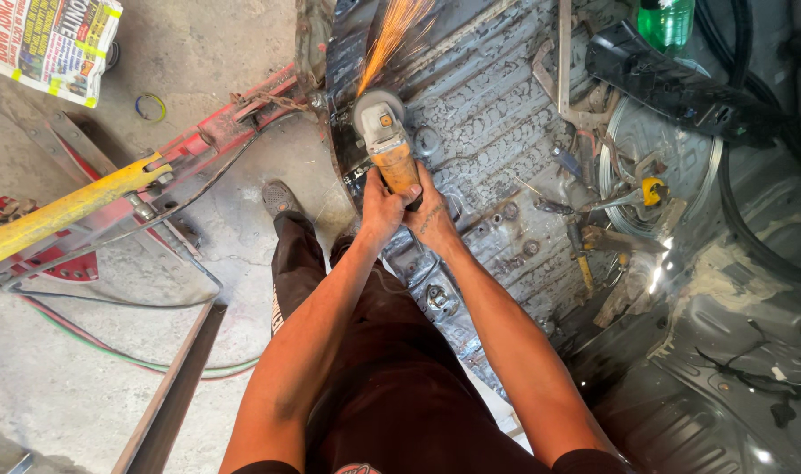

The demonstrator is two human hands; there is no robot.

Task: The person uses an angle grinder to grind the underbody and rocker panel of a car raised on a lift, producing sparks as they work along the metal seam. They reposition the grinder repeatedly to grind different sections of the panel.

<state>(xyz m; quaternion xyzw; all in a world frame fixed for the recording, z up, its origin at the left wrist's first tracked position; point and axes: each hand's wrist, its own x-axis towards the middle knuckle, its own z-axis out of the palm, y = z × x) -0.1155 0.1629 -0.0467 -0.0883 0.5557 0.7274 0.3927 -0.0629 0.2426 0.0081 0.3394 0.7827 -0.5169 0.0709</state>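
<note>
An orange angle grinder (386, 143) points away from me, its disc on the edge of a dark grey ribbed metal floor panel (488, 114). Orange sparks (393, 33) fly up and away from the disc. My left hand (381, 207) grips the grinder's body from the left side. My right hand (428, 214) wraps the same body from the right, beside the left hand. Both arms stretch forward over my dark trousers.
A yellow bar (62, 212) on a red frame (211, 136) lies at left on the concrete. Hoses (111, 355) run over the floor. Tools and a yellow tape measure (651, 190) litter the panel at right. A green bottle (665, 22) stands at top right, a newspaper (53, 39) top left.
</note>
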